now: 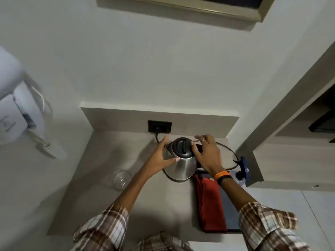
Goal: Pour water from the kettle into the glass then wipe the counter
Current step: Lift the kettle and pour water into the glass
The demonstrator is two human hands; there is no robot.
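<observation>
A steel kettle (182, 164) with a black lid stands on its base at the back of the grey counter (101, 178). My left hand (160, 156) rests against the kettle's left side near the spout, fingers spread around the body. My right hand (208, 154) covers the black handle on the right side; whether the fingers are closed around it is hidden. An empty clear glass (122, 179) sits to the kettle's left, apart from both hands. A folded red cloth (210, 201) lies on a dark tray (231, 209) on the right, under my right forearm.
A black cord (230, 151) runs from the wall socket (159, 126) behind the kettle and loops to the right. A clear bottle with a blue cap (243, 171) stands at the counter's right edge. A white wall-mounted hair dryer (20, 113) hangs on the left.
</observation>
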